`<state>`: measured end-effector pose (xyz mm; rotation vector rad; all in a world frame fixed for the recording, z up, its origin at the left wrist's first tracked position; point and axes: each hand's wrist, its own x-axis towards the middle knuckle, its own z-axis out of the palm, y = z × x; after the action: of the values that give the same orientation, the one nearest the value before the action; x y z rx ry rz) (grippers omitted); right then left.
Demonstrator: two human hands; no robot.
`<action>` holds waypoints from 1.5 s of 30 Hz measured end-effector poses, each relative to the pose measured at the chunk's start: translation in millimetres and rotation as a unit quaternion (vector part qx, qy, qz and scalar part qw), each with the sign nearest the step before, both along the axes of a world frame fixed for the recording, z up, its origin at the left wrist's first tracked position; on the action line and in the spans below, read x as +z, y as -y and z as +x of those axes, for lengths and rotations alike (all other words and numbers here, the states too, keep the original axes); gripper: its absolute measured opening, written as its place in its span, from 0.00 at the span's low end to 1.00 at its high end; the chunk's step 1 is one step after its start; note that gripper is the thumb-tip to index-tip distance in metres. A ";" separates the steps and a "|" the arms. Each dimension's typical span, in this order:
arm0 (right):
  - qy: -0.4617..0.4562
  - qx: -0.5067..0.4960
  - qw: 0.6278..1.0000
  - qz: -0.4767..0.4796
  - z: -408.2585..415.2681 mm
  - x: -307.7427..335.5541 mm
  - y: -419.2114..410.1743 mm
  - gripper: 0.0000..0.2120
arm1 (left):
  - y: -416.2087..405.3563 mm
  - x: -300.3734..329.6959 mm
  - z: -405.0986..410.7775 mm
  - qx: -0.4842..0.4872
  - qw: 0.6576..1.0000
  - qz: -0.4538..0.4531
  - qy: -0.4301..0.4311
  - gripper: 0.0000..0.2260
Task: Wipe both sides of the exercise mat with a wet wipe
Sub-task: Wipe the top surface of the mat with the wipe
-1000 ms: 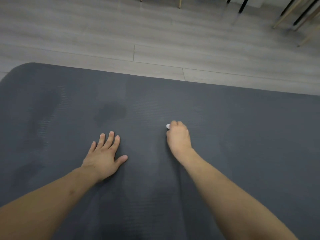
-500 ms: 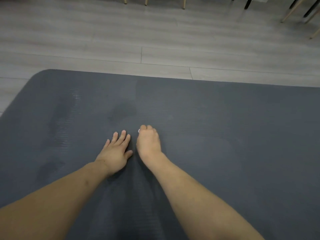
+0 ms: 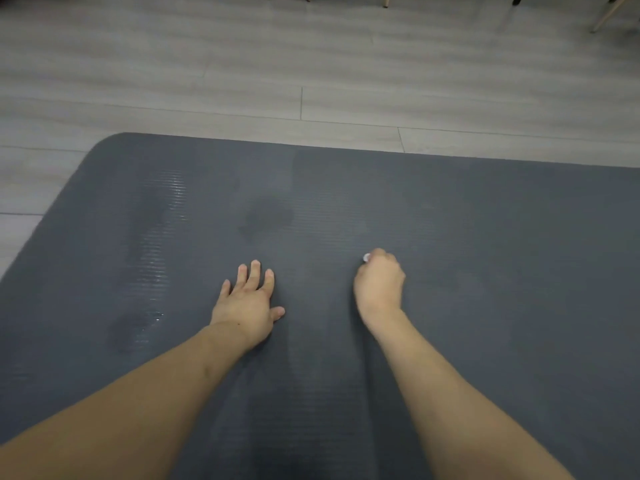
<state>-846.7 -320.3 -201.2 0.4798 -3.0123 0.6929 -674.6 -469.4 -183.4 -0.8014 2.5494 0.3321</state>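
Note:
A dark grey exercise mat [image 3: 485,237] lies flat on the floor and fills most of the view. Wet streaks and darker damp patches show on its left and middle part. My left hand [image 3: 247,301] rests flat on the mat with its fingers spread. My right hand [image 3: 379,284] is curled round a wet wipe [image 3: 366,258] and presses it onto the mat; only a small white tip of the wipe shows at the fingers.
Pale grey wood-look floor [image 3: 311,64] lies beyond the mat's far edge and past its rounded left corner. Legs of chairs or tables [image 3: 609,12] stand along the top edge of the view.
My right hand with the wipe slid left until it was beside my left hand, then moved back to the right. My left hand stayed flat on the mat.

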 end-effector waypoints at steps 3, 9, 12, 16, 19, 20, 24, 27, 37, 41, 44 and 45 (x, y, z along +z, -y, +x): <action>-0.006 0.141 0.990 0.002 63.4 -1.2 78.1 0.05 | 0.5 3.1 0.6 -0.002 1.000 -0.007 -0.005 0.36; -0.058 0.191 0.979 0.042 2.2 3.9 -22.4 0.07 | -15.0 13.6 5.1 -0.001 0.994 -0.065 -0.091 0.27; -0.050 0.048 0.993 0.100 -54.1 9.5 -118.7 0.04 | -30.7 12.7 3.6 -0.009 0.995 -0.003 -0.099 0.32; -0.011 -0.108 0.992 0.067 -74.5 13.9 -148.2 0.08 | -40.7 1.1 -2.9 -0.003 0.998 0.020 -0.056 0.38; 0.005 -0.083 0.996 0.042 -38.2 6.2 -85.9 0.09 | -43.8 -1.6 -4.8 0.004 0.998 0.011 -0.060 0.37; 0.010 -0.045 0.998 0.035 -17.3 2.9 -56.9 0.09 | -44.3 -2.0 -5.6 0.005 0.998 0.010 -0.057 0.37; 0.008 0.167 0.985 0.033 62.6 0.8 27.3 0.08 | -44.3 -0.9 -8.9 0.008 0.998 0.014 -0.056 0.37; -0.016 0.215 0.976 0.032 39.2 4.8 -2.9 0.06 | -43.8 -1.8 -10.2 0.006 0.999 0.015 -0.049 0.37; 0.000 -0.145 0.988 0.060 -95.0 15.7 -186.5 0.09 | -51.8 -5.1 -10.0 0.004 1.000 -0.006 -0.029 0.35; 0.012 -0.064 0.998 0.018 -26.1 6.1 -94.0 0.09 | -52.8 -4.7 -8.3 0.007 0.999 -0.010 -0.037 0.35; 0.011 0.099 0.995 0.023 48.0 1.4 -28.8 0.08 | -51.3 -3.3 -3.7 0.012 0.999 -0.005 -0.051 0.35; 0.013 0.139 0.990 0.023 59.0 2.3 -22.4 0.08 | -50.8 -1.8 -1.6 0.012 0.998 -0.007 -0.057 0.35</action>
<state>-787.7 -297.9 -198.9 0.9139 -3.0216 0.6464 -676.3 -418.6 -185.2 -0.8417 2.6527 0.3787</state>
